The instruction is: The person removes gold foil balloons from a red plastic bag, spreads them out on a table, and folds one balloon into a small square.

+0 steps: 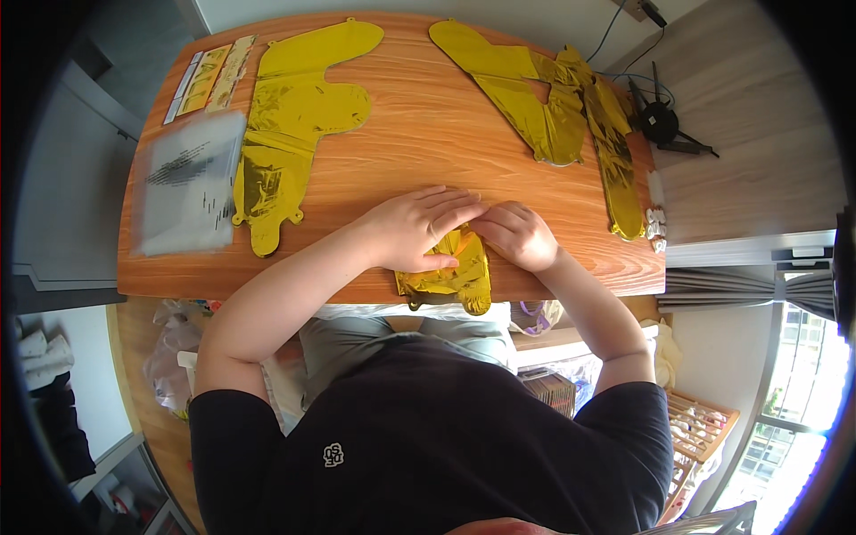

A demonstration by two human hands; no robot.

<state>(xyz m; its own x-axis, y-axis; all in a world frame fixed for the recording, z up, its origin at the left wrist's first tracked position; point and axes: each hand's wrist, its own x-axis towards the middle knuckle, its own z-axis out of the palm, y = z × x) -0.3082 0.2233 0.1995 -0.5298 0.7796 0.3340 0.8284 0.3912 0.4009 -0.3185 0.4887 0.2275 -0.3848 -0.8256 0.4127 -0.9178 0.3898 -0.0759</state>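
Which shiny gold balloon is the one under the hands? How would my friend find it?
Start at the wooden table and go to its near edge, in the middle. There lies a small folded gold foil balloon, with the left hand pressing on it and the right hand at its top edge. The other flat gold foil balloons lie spread out and untouched farther back.

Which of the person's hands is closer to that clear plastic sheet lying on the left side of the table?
Left. The left hand rests on the folded gold foil balloon at the table's near edge, on the side toward the clear plastic sheet. The right hand lies beyond it, farther from the sheet.
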